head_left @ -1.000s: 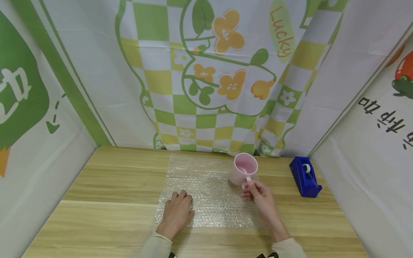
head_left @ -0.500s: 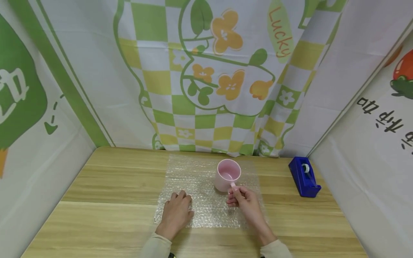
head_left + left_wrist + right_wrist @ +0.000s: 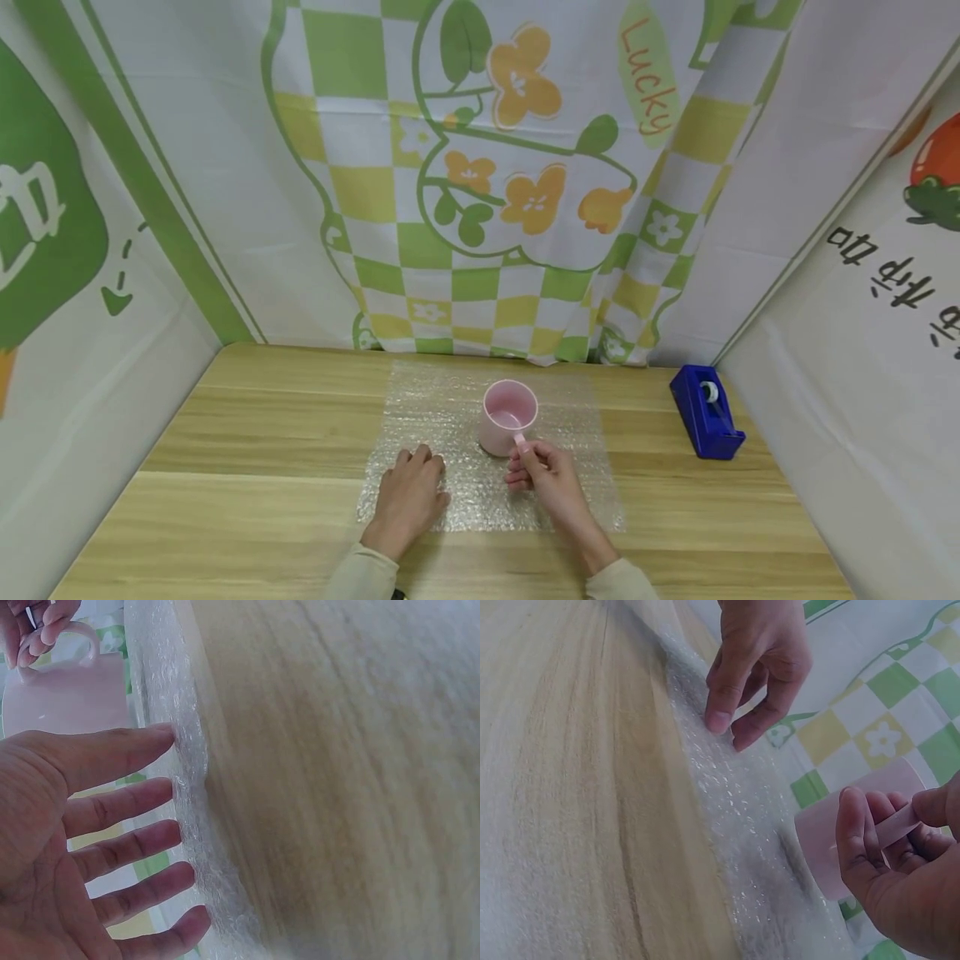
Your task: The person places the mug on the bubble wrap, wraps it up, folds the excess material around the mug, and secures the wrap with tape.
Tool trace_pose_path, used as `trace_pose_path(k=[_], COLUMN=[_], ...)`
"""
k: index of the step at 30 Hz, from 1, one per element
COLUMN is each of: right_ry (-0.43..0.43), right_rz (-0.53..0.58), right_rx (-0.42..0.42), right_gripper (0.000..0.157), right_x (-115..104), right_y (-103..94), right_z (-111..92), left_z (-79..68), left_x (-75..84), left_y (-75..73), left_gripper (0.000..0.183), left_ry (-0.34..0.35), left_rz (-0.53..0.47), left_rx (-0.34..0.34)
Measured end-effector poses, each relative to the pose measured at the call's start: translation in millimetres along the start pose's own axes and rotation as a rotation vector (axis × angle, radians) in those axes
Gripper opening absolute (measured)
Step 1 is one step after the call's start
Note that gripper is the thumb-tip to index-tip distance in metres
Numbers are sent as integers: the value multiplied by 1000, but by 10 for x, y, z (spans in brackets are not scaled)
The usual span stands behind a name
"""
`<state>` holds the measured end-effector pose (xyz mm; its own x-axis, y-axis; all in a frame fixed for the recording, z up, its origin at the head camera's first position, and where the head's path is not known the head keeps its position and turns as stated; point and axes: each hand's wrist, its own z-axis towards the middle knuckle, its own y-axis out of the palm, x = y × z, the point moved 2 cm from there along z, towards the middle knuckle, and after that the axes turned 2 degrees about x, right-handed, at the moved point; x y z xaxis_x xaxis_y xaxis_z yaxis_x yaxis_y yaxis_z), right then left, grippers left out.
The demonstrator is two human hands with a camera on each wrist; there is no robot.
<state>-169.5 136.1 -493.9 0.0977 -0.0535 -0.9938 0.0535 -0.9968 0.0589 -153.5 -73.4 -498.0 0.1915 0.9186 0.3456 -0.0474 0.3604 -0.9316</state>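
Pink mug [image 3: 497, 440], upright with its mouth to the ceiling, and it's right there over the middle of a clear sheet of bubble wrap [image 3: 420, 412]! The right hand [image 3: 551, 482] has the handle [image 3: 519, 440], thumb on one side and fingers bent round the other, a firm pinch in that grip. Does the base touch the wrap? I can't tell from these angles. The handle points toward the person, and look at the left hand [image 3: 408, 493]: palm down near the sheet's front left corner, fingers loosely spread, fingertips at the plastic, that grip relaxed and holding nothing. Mug and left hand sit apart, with a strip of shiny wrap between them. The sheet lies flat on the wood-grain desk [image 3: 247, 437], stretching from near the back edge toward the person. Over in the far right corner stands a blue tape dispenser [image 3: 703, 421] (a white roll [image 3: 708, 392] shows in its middle), well apart from both hands. And behind it all hangs a checked cloth [image 3: 476, 283] in green, yellow and white, orange flowers and the word "Lucky" up top.
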Motion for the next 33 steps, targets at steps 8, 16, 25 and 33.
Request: trace_pose_path(k=[8,16,25,33], right_ry=[2,4,22,6], right_rz=[20,39,47,25], right_rx=[-25,-49,-36,-48], right_gripper=[31,30,32,33], right_x=[59,108,98,125], right_y=[65,105,142,164], right_z=[11,13,5,15], left_z=[0,1,8,0], left_x=[-5,-7,-9,-10], left_y=[-2,2,9,17], left_gripper=[27,25,29,29], left_ry=[3,12,25,26], left_rz=[-4,-2,-2,5], left_rx=[2,15,16,20])
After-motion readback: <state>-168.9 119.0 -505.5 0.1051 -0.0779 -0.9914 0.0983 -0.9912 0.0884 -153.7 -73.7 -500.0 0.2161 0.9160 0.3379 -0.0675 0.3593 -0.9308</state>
